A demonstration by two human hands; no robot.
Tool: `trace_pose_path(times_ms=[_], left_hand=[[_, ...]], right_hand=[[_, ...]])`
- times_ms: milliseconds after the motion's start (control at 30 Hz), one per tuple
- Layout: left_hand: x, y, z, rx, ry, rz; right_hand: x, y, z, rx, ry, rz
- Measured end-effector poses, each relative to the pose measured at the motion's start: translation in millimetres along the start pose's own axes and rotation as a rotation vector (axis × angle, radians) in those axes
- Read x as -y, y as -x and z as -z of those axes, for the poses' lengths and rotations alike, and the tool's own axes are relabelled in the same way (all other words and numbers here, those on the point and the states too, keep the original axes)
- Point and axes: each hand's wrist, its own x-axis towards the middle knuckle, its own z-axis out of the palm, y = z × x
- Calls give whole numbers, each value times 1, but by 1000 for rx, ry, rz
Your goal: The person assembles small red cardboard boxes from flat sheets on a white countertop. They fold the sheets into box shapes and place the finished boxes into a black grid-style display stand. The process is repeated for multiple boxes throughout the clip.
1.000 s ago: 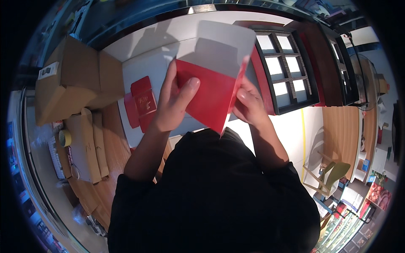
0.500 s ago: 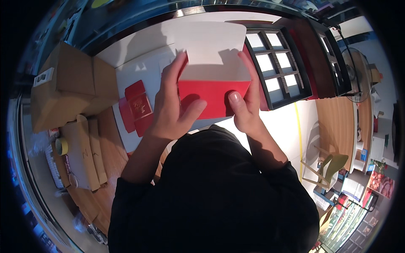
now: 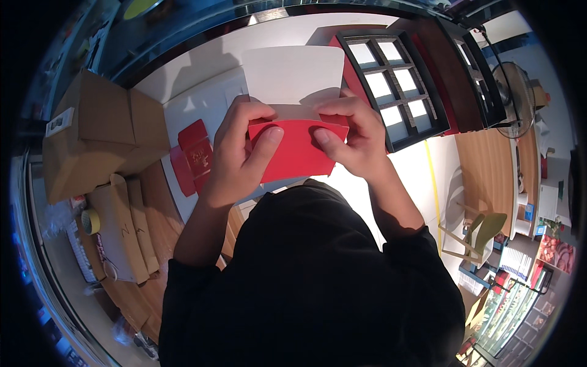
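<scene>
Between my hands is a red cardboard box (image 3: 298, 153) with a white inside, its large white flap (image 3: 293, 72) standing up at the far side. My left hand (image 3: 239, 147) grips the left end of the box's near wall, thumb on the red outer face and fingers over the rim. On the right end, my right hand (image 3: 356, 137) holds it the same way, fingers curled inside. Left of my left hand, a flat folded red carton (image 3: 197, 156) with gold print lies on the white table surface (image 3: 211, 92).
A large brown cardboard box (image 3: 101, 128) stands at the left, with flattened cardboard (image 3: 116, 226) and a yellow tape roll (image 3: 90, 221) nearer me. Black-framed cases with white panes (image 3: 391, 79) stand at the right. Farther right are a fan (image 3: 512, 98) and a chair (image 3: 480, 235).
My fingers have moved from the box's sides to over its near rim, and the thumbs have slid up. The box's near wall now bows and tilts, and the white flap sits slightly lower.
</scene>
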Motion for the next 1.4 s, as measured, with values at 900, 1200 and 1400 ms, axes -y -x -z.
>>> trace_pose_path(times_ms=[900,1200,1400], left_hand=[[-2,2,21,18,-67,-66],[-15,4,5,-249,237,81],[-1,11,21,-55,-23,-29]], right_hand=[[9,-28,4,-1,-389,-249],[7,-29,3,242,-98,-17],[7,-28,4,297,-131,42]])
